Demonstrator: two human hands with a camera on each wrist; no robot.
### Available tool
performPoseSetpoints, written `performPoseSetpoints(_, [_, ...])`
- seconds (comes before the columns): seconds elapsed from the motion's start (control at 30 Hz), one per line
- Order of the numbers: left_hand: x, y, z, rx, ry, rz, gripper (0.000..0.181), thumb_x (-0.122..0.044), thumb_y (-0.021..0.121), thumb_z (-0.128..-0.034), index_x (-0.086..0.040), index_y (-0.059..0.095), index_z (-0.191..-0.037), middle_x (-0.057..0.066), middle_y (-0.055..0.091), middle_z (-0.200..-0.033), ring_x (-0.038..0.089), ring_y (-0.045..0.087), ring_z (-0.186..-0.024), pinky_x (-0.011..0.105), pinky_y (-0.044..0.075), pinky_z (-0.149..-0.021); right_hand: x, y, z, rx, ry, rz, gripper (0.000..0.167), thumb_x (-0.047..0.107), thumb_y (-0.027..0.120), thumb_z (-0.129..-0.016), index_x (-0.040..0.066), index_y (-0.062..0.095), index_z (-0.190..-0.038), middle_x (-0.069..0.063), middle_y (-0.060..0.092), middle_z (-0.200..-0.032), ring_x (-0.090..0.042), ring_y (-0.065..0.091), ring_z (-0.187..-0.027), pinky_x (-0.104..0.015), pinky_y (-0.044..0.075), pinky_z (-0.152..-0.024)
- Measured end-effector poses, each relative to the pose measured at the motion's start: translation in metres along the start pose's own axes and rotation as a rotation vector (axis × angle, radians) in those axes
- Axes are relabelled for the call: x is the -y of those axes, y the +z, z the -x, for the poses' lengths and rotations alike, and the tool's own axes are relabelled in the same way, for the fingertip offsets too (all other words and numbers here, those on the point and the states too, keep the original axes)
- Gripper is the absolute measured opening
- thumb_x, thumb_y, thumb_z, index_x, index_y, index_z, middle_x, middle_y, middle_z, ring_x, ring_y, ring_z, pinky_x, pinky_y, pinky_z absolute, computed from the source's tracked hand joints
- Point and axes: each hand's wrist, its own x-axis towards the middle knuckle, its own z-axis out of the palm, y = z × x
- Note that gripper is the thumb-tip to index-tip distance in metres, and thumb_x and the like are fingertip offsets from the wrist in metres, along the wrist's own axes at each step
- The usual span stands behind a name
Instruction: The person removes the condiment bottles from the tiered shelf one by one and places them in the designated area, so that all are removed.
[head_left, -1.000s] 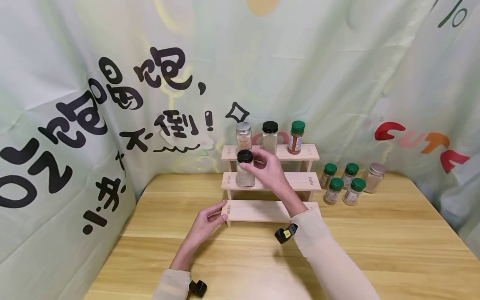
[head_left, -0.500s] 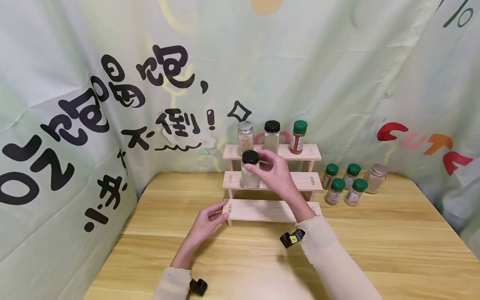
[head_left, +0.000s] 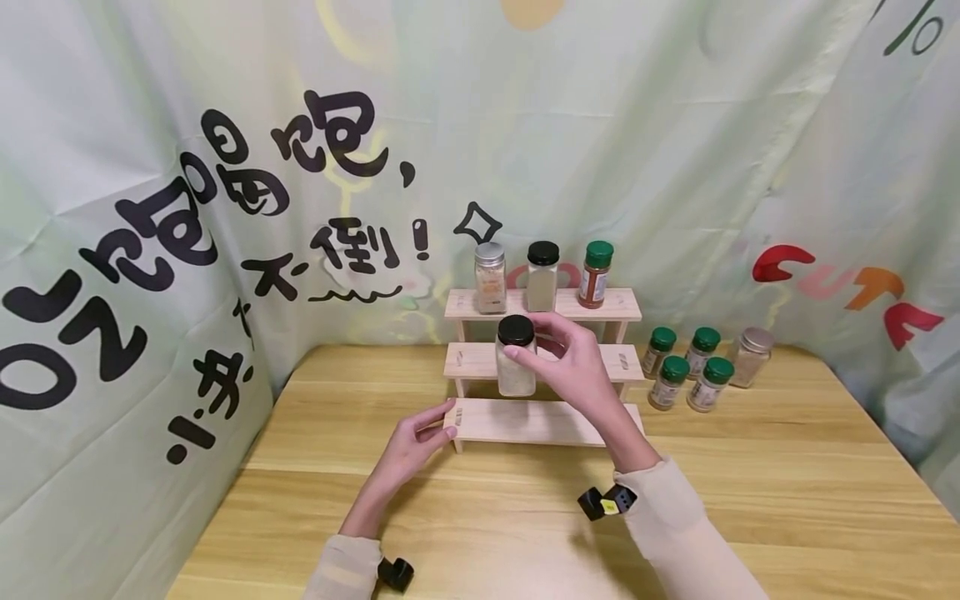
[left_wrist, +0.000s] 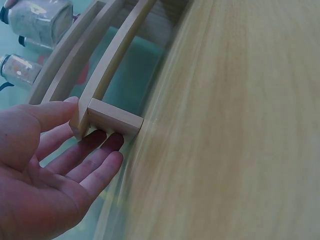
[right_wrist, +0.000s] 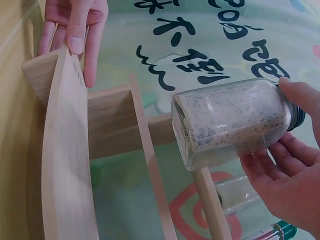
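My right hand (head_left: 573,367) grips a square glass jar (head_left: 516,375) with a black lid, thumb in front and fingers behind. The jar hangs upright in front of the middle tier (head_left: 461,360) of a three-tier wooden rack; pale, speckled contents show in the right wrist view's jar (right_wrist: 230,120). At the rack's lower left corner, my left hand (head_left: 411,450) pinches the end of the bottom tier (head_left: 525,423). In the left wrist view the thumb of that hand (left_wrist: 55,165) lies against the rack's corner (left_wrist: 82,112), with the other fingers around its far side.
On the top tier (head_left: 517,307) stand a silver-lidded jar (head_left: 491,283), a black-lidded jar (head_left: 542,283) and a green-lidded jar (head_left: 594,282). Right of the rack, several green-lidded jars (head_left: 703,392) and a pinkish-lidded jar (head_left: 750,360) stand on the table (head_left: 750,483). A printed curtain hangs behind.
The right hand has carried the black-lidded jar from the left part of the middle tier to the right and forward, off the tier. The left hand has stayed at the rack's corner.
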Motion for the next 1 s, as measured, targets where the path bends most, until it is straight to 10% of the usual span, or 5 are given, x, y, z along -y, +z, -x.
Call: performPoseSetpoints(1.0, [0.004,-0.001,-0.003,0.003,0.029,0.000,0.049,-0.006,0.069,-0.0986,0.002,0.055,-0.145,0.024,0.048,-0.152,0.042,0.057,-0.129,0.031,0.055,-0.099,-0.014,-0.033,0.054,-0.045,-0.002,0.092,0.037,0.011,0.088,-0.083,0.008,0.073,-0.116,-0.005,0.072,-0.112,-0.014,0.069,-0.102,-0.021,0.057,-0.093])
